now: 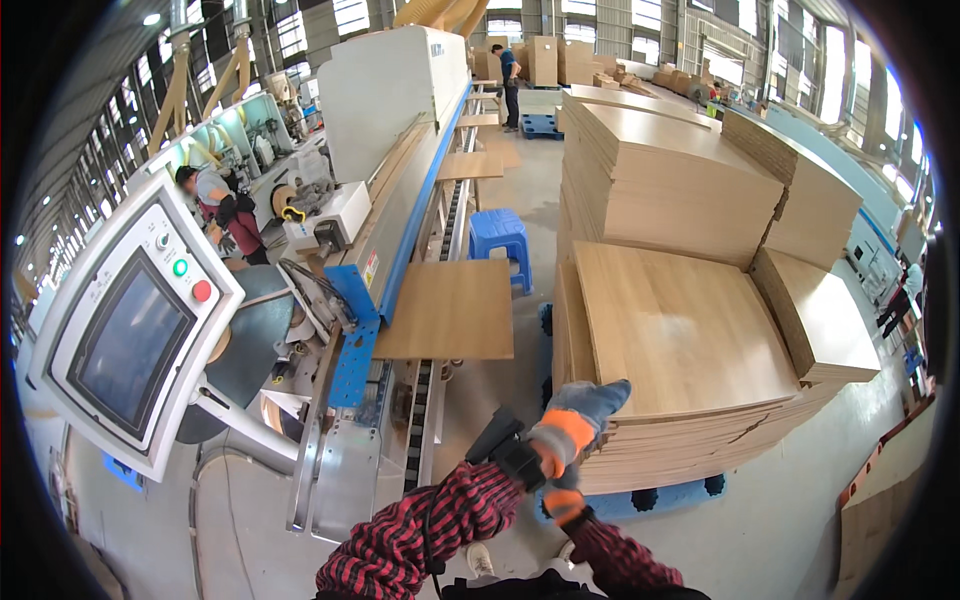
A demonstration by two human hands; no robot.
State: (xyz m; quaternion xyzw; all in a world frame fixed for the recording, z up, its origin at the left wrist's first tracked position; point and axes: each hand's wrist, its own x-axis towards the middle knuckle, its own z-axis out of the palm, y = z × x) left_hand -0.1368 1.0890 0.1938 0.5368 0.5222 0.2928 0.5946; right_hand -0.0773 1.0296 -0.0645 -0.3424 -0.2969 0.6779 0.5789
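Note:
At the near left corner of a stack of wood-grain boards is my left hand (580, 415), in a grey and orange glove. Its fingers look closed on the corner of the top board (690, 330), though their undersides are hidden. A black device (515, 460) is strapped to the left wrist, over a red-and-black checked sleeve. Just below, close against the stack's near side, comes my right hand (565, 502) in a similar glove. The left hand covers part of it, and its fingers do not show clearly.
Left stands an edge-working machine (400, 270) with a board (455, 310) on its conveyor. Its control panel (135, 320) juts out nearer. Taller board stacks (680, 180) rise behind; a blue pallet (690, 492) lies beneath. A blue stool (500, 245) and a distant worker (508, 85) stand beyond.

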